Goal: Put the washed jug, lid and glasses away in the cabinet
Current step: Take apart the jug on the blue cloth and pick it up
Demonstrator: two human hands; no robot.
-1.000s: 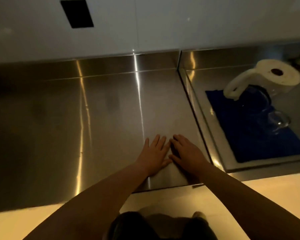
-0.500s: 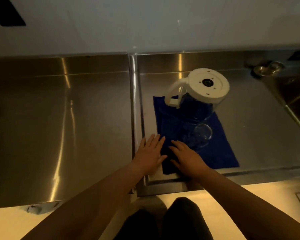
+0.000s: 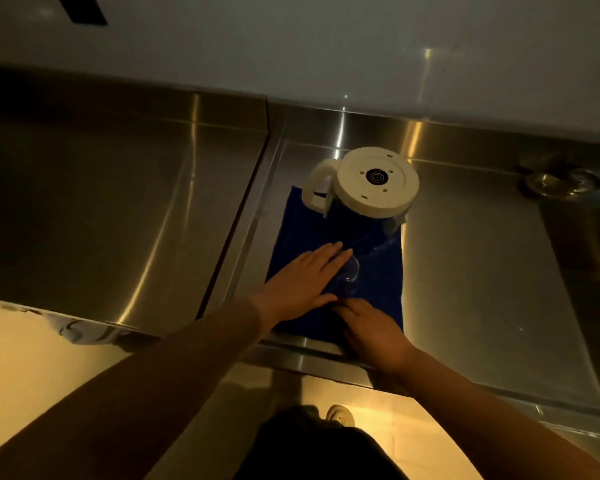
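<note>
- I see a steel bench under dim light, with a sunken draining area on its right part.
- A blue cloth lies in that area.
- The jug stands upside down at the cloth's far end, white base up, handle to the left.
- My left hand lies flat, fingers straight, grip released, fingertips at a clear glass.
- My right hand rests near the cloth's front edge; I cannot tell its grip.
</note>
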